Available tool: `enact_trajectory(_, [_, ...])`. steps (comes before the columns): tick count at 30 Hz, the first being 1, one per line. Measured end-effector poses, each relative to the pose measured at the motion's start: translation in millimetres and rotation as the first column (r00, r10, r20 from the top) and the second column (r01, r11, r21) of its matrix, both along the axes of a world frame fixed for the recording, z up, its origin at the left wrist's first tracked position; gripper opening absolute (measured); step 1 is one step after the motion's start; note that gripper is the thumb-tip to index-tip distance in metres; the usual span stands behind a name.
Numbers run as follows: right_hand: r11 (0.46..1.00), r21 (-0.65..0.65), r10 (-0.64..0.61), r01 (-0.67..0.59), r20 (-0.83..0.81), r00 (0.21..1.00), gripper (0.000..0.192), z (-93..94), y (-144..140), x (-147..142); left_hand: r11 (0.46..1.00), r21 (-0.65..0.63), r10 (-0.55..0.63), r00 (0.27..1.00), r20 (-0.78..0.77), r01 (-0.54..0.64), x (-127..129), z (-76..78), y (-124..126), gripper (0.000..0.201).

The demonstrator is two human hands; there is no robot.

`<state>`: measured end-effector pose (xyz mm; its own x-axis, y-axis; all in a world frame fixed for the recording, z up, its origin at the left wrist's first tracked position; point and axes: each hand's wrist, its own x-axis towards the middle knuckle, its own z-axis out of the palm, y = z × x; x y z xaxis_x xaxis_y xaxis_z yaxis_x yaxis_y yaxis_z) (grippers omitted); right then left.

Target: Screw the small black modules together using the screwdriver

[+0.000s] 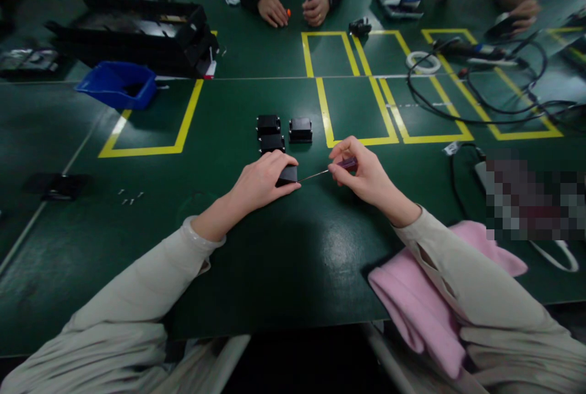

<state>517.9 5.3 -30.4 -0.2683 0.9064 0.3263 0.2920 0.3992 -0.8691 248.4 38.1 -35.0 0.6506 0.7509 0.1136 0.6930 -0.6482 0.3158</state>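
Left hand clamps the black box on the table; right hand pinches the screwdriver. Keep the tip aligned and the box steady.

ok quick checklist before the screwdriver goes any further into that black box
1. Left hand steadies the black box on the table: ok.
2. Right hand grips the screwdriver handle: ok.
3. Tip meets the box's side: ok; seated in a screw: cannot tell.
4. Three other black boxes stand apart behind it: ok.
5. Loose screws lie far left of both hands: not ok.
6. Pink cloth under right forearm, away from the tip: ok.
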Motion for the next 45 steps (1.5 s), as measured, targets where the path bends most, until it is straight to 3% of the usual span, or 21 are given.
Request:
enact_trajectory(6, [0.998, -0.061, 0.026, -0.028, -0.035, 0.999, 0.016, 2.7, -0.8, -2.2, 1.000, 0.007, 0.003, 1.000, -0.001, -0.003, -0.4, -1.3, 0.3, 0.042])
enact_trajectory(12, [1.000, -0.011, 0.005, -0.005, 0.001, 1.000, 0.018, 1.4, -0.4, -0.2, 1.000, 0.011, -0.002, 1.000, 0.002, 0.002, -0.2, -0.4, 0.3, 0.041])
enact_trajectory(18, [0.998, -0.065, 0.017, -0.018, -0.017, 1.000, 0.017, 3.7, -0.8, -2.4, 1.000, 0.011, 0.000, 1.000, 0.005, 0.000, -0.5, -0.7, 0.0, 0.041])
enact_trajectory(25, [1.000, -0.010, 0.006, -0.006, 0.000, 1.000, 0.016, 2.5, -1.0, -1.7, 1.000, -0.003, 0.001, 1.000, 0.014, -0.001, 0.0, -0.1, 0.2, 0.042])
enact_trajectory(45, [0.999, -0.048, 0.009, -0.010, -0.006, 1.000, 0.017, 3.0, -0.9, -1.5, 1.000, -0.014, 0.001, 1.000, 0.010, -0.001, 0.2, 2.2, -0.7, 0.041])
